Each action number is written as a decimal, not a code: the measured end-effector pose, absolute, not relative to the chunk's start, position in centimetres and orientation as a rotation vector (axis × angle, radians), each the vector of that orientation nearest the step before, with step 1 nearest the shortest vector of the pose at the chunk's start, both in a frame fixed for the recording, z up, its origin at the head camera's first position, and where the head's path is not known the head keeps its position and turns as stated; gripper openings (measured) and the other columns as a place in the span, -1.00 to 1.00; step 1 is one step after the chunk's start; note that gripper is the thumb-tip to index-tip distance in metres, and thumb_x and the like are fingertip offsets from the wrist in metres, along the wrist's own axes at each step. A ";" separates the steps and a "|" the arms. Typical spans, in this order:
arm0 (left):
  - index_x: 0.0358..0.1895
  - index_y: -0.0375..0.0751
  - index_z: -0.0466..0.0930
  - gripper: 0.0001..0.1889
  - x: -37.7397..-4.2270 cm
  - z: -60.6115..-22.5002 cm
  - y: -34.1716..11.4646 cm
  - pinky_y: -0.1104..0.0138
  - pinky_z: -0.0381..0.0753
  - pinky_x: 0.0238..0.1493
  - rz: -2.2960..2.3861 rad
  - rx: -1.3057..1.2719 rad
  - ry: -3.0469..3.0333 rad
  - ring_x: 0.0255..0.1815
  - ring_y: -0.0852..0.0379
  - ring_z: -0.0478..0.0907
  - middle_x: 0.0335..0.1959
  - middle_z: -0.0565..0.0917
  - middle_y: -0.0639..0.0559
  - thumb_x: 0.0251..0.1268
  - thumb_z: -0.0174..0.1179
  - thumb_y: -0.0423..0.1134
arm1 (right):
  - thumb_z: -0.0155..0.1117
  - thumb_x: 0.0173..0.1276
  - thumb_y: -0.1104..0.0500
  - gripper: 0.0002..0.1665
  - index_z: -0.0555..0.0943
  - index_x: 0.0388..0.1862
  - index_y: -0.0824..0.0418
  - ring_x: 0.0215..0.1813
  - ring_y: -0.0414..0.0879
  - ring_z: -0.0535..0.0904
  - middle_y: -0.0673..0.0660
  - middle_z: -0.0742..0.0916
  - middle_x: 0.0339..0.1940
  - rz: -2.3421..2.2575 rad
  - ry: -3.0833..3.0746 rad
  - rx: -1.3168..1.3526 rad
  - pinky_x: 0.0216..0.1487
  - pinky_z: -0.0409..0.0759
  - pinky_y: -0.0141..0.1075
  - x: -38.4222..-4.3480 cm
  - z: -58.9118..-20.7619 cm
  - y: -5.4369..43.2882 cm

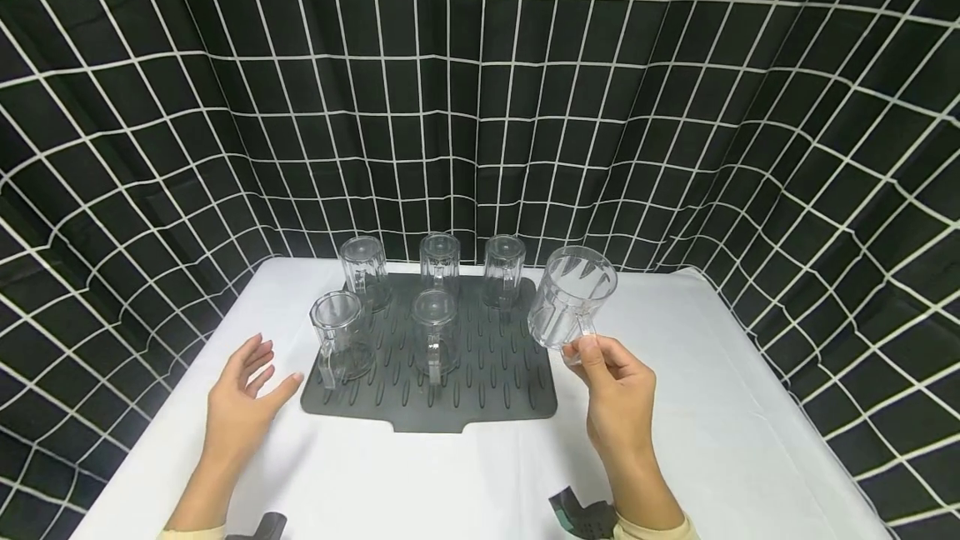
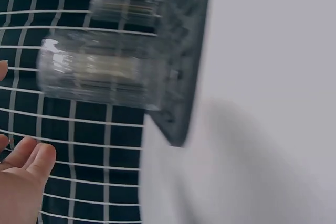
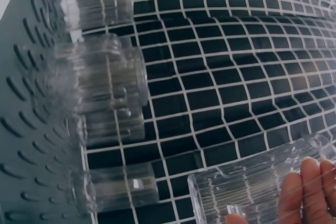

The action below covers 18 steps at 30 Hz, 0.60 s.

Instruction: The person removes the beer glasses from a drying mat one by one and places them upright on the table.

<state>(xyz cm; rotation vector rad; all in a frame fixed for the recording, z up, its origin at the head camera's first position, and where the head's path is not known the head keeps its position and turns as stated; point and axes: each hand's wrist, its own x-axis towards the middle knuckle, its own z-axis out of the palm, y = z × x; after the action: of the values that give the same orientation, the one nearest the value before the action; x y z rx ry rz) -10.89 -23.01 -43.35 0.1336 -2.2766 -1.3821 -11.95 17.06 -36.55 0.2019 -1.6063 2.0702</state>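
Note:
My right hand [image 1: 622,394] pinches a clear glass mug [image 1: 558,315] by its handle, between thumb and fingers. The mug is tilted, its mouth up, in front of the right side of the dark grey drying mat [image 1: 480,407]. Also in the right wrist view, the fingers [image 3: 291,198] lie against the mug's side. My left hand [image 1: 240,398] hovers left of the mat, fingers spread and holding nothing. Nearest to it is an upside-down glass mug [image 1: 345,336] at the mat's front left. In the left wrist view, part of the left hand [image 2: 26,174] shows.
Several more clear mugs stand upside down on the ridged mat, including a front middle mug [image 1: 435,332] and a back right mug [image 1: 504,269]. A white cloth [image 1: 720,382] covers the table. Black curtain [image 1: 480,90] with a white grid surrounds the back and sides.

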 end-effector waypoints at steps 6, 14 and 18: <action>0.48 -0.36 0.01 -0.05 -12.0 -45.7 -24.0 0.13 0.34 0.26 -1.370 0.167 -2.485 0.35 -0.35 0.23 0.38 0.23 -0.41 0.14 0.42 -0.14 | 0.18 0.40 0.39 -0.68 0.49 -0.36 0.75 -0.32 -0.05 0.66 0.24 0.69 -0.47 2.061 -1.600 0.187 -0.06 0.66 -0.19 -12.3 -36.6 17.6; 0.50 -0.39 -0.09 0.06 -13.1 -48.1 -24.7 0.00 0.23 0.33 -1.470 0.132 -2.657 0.43 -0.35 0.05 0.46 0.06 -0.42 0.11 0.41 0.00 | 0.22 0.38 0.37 -0.68 0.51 -0.35 0.73 -0.35 -0.06 0.66 0.22 0.70 -0.48 2.022 -1.607 0.115 -0.09 0.67 -0.20 -13.0 -36.8 18.4; 0.50 -0.39 -0.09 0.07 -13.6 -49.0 -24.8 -0.01 0.23 0.33 -1.476 0.117 -2.697 0.43 -0.35 0.05 0.45 0.06 -0.43 0.11 0.41 0.03 | 0.22 0.38 0.37 -0.69 0.52 -0.35 0.72 -0.34 -0.05 0.66 0.21 0.70 -0.48 2.001 -1.620 0.085 -0.10 0.67 -0.20 -13.3 -37.0 18.9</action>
<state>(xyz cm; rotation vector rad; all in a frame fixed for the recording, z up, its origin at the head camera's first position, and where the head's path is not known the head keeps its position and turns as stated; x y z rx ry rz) -13.59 -24.76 -49.04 0.1173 -2.6973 -1.4759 -13.33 18.85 -36.97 0.0854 -1.6199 2.0010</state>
